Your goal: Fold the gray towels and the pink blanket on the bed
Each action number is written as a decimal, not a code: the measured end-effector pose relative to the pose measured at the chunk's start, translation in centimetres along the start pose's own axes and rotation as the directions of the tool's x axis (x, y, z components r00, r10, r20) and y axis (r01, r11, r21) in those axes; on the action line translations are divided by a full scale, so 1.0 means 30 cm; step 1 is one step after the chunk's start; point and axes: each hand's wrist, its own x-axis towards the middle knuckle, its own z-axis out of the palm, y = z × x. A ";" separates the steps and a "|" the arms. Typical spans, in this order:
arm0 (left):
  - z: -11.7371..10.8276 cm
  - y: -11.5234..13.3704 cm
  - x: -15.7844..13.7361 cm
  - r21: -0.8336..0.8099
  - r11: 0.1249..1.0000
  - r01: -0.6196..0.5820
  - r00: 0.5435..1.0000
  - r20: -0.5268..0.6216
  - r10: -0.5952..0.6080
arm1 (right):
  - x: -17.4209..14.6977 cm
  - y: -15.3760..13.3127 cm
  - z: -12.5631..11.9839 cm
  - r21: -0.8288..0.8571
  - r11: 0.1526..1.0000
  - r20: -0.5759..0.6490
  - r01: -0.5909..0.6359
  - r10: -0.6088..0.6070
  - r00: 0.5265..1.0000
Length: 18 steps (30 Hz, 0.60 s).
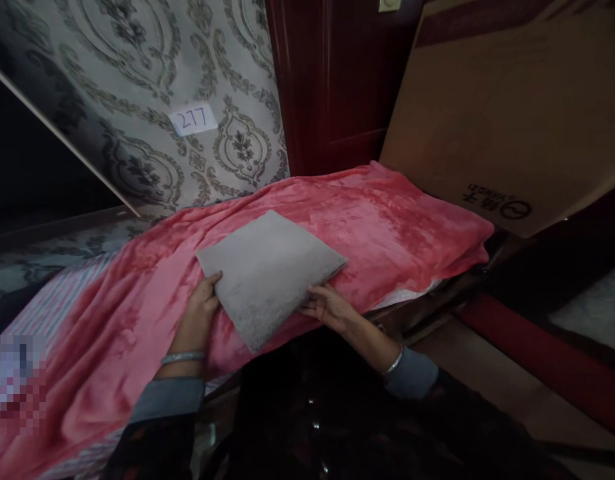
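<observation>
A square grey plush cushion [274,270], fairly flat, is between my two hands, over a pink blanket [372,220]. My left hand [207,293] grips its left edge, thumb on top and the other fingers hidden beneath. At the lower right edge, my right hand [327,308] holds the cushion, with some fingers bent by the side and the fingertips partly hidden. One corner of the cushion points toward me.
Striped cloth [67,293] shows under the blanket at left. A large cardboard box [502,107] leans at the back right, beside a dark red door [332,80]. A paper marked 277 [193,119] is on the patterned wall. A red bar [542,360] lies at right.
</observation>
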 end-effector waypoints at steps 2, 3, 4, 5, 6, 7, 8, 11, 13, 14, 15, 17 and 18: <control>0.016 0.026 0.005 0.021 1.000 -0.008 1.000 -0.027 0.008 | 0.005 0.012 0.011 0.022 0.999 -0.039 0.028 -0.027 0.999; 0.022 0.037 0.007 0.025 1.000 -0.016 0.999 -0.036 0.017 | 0.007 0.020 0.015 0.032 0.999 -0.055 0.039 -0.038 0.998; 0.024 0.044 0.009 0.029 0.999 -0.018 0.999 -0.046 0.020 | 0.008 0.028 0.018 0.041 0.998 -0.065 0.047 -0.044 0.997; 0.023 0.047 0.010 0.034 0.999 -0.008 0.998 -0.061 0.010 | 0.007 0.035 0.019 0.048 0.998 -0.067 0.050 -0.046 0.997; 0.019 0.045 0.011 0.034 0.999 0.011 0.997 -0.074 -0.009 | 0.004 0.041 0.017 0.053 0.997 -0.062 0.047 -0.044 0.997; 0.012 0.039 0.010 0.030 0.999 0.039 0.996 -0.082 -0.036 | 0.001 0.045 0.014 0.059 0.998 -0.051 0.039 -0.036 0.998; 0.004 0.031 0.010 0.023 0.998 0.066 0.995 -0.082 -0.063 | -0.003 0.047 0.009 0.064 0.998 -0.035 0.027 -0.025 0.999; -0.019 0.008 0.011 0.003 0.995 0.096 0.993 -0.065 -0.095 | -0.015 0.047 -0.006 0.061 0.998 0.016 0.017 -0.018 1.000; -0.023 0.003 0.018 -0.013 0.995 0.096 0.993 -0.062 -0.096 | -0.019 0.046 -0.011 0.050 0.998 0.030 0.037 -0.038 0.999; -0.022 0.005 0.024 -0.026 0.995 0.092 0.994 -0.061 -0.094 | -0.019 0.046 -0.011 0.044 0.998 0.032 0.047 -0.048 0.998; -0.019 0.008 0.031 -0.039 0.995 0.089 0.994 -0.058 -0.091 | -0.018 0.046 -0.010 0.040 0.998 0.031 0.052 -0.053 0.998; -0.011 0.017 0.049 -0.060 0.995 0.077 0.995 -0.052 -0.080 | -0.013 0.049 -0.008 0.033 0.998 0.029 0.049 -0.050 0.998; -0.008 0.022 0.058 -0.065 0.996 0.067 0.996 -0.050 -0.070 | -0.011 0.052 -0.007 0.029 0.999 0.031 0.046 -0.047 0.998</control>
